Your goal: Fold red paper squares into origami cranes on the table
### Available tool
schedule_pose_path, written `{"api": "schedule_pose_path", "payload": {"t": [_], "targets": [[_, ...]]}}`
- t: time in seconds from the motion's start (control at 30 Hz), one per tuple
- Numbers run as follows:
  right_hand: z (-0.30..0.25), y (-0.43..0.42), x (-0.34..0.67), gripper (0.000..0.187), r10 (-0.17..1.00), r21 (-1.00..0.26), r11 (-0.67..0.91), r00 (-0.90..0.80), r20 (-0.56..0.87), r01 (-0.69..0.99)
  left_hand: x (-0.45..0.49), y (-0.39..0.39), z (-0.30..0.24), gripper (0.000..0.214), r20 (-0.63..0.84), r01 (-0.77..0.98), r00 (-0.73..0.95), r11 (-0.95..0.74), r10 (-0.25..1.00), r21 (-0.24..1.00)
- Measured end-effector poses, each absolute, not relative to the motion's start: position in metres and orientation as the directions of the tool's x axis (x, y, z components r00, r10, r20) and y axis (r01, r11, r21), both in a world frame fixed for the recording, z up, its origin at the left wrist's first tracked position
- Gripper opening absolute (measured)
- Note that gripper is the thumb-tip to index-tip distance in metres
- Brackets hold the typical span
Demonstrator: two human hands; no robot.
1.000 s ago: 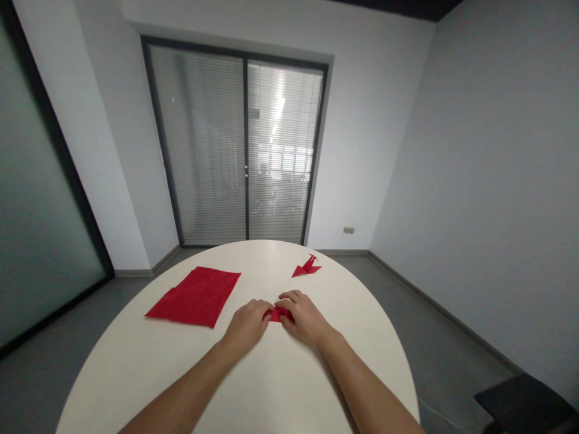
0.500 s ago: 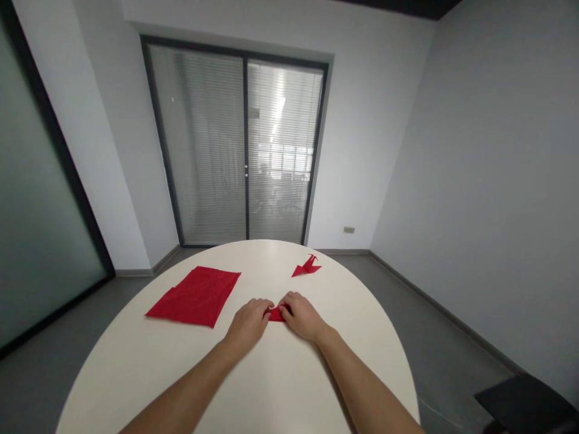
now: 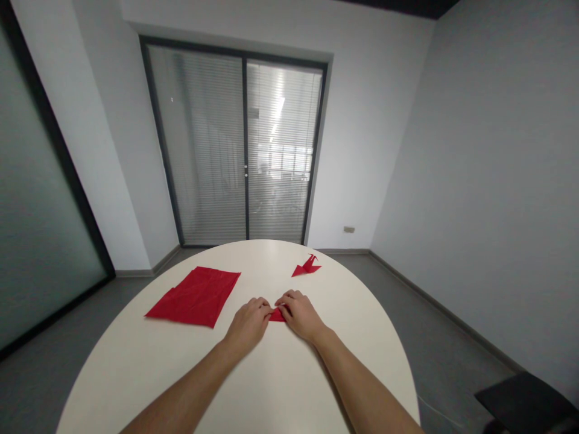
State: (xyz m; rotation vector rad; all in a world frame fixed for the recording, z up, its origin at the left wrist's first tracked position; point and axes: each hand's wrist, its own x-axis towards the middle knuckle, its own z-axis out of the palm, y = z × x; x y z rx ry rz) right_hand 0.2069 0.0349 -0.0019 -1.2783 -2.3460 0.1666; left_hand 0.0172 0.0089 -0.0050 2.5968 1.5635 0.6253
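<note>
My left hand (image 3: 248, 322) and my right hand (image 3: 300, 314) meet at the middle of a round white table (image 3: 136, 361). Between their fingertips they pinch a small folded piece of red paper (image 3: 277, 314), which lies on the tabletop and is mostly hidden by my fingers. A flat stack of red paper sheets (image 3: 195, 295) lies to the left of my left hand. A finished red folded paper figure (image 3: 307, 266) stands beyond my right hand, near the far edge.
Behind the table is a glass sliding door with blinds (image 3: 239, 144). Grey floor surrounds the table. A dark chair corner (image 3: 525, 404) shows at the lower right. The table's far rim curves just past the folded figure.
My right hand has drawn in slightly toward the left hand and now covers more of the small red paper. The stack and the folded figure have not moved.
</note>
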Motion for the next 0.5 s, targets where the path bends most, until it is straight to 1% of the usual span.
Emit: {"api": "schedule_pose_path", "payload": {"t": [0.1, 0.2, 0.33, 0.43, 0.5], "targets": [[0.002, 0.03, 0.207, 0.026, 0.786, -0.272, 0.608, -0.518, 0.337, 0.746, 0.017, 0.008, -0.006, 0.026, 0.331, 0.838, 0.416, -0.499, 0.847, 0.222], [0.005, 0.024, 0.206, 0.029, 0.752, -0.245, 0.653, -0.577, 0.318, 0.716, 0.018, 0.006, -0.004, 0.025, 0.329, 0.855, 0.419, -0.489, 0.846, 0.171], [0.003, 0.016, 0.2, 0.033, 0.759, -0.25, 0.649, -0.587, 0.282, 0.718, 0.021, 0.005, 0.0, 0.027, 0.3, 0.88, 0.413, -0.462, 0.86, 0.111], [-0.001, 0.012, 0.197, 0.042, 0.774, -0.273, 0.633, -0.594, 0.22, 0.724, 0.02, 0.006, 0.0, 0.029, 0.268, 0.877, 0.424, -0.466, 0.865, 0.115], [-0.003, 0.01, 0.196, 0.052, 0.786, -0.302, 0.614, -0.602, 0.141, 0.73, 0.019, 0.007, -0.002, 0.03, 0.246, 0.867, 0.438, -0.479, 0.864, 0.139]]}}
